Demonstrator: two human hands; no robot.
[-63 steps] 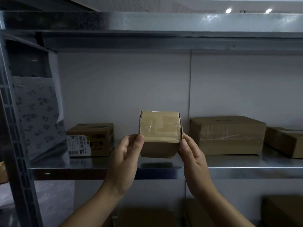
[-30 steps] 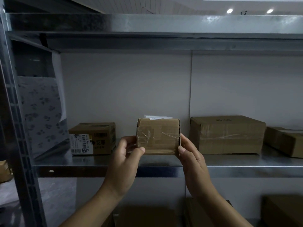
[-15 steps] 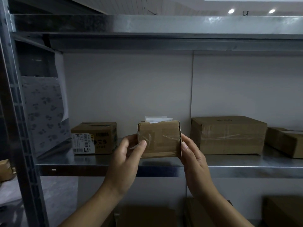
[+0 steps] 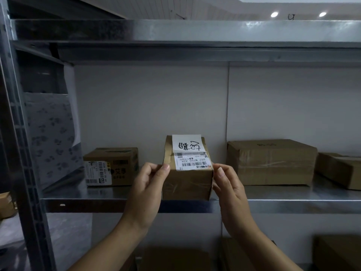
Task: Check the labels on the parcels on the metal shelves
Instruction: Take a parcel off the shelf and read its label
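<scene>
A small brown cardboard parcel (image 4: pixel 187 182) sits at the front edge of the metal shelf (image 4: pixel 293 200), tilted so its top faces me. On that top are a white shipping label (image 4: pixel 192 162) with a barcode and a white slip with black handwriting, both upside down. My left hand (image 4: pixel 145 190) grips the parcel's left side, thumb and fingertips at its upper corner. My right hand (image 4: pixel 228 184) holds the right side, thumb at the label's edge.
To the left stands a small printed box (image 4: pixel 115 165) with its own barcode label. A wide taped carton (image 4: pixel 271 161) and another box (image 4: pixel 340 169) lie to the right. A patterned bag (image 4: pixel 52 133) leans by the left upright. More cartons sit on the shelf below.
I have turned the parcel in both hands, from its plain taped side to the labelled top facing me, and lowered it to the shelf's front edge.
</scene>
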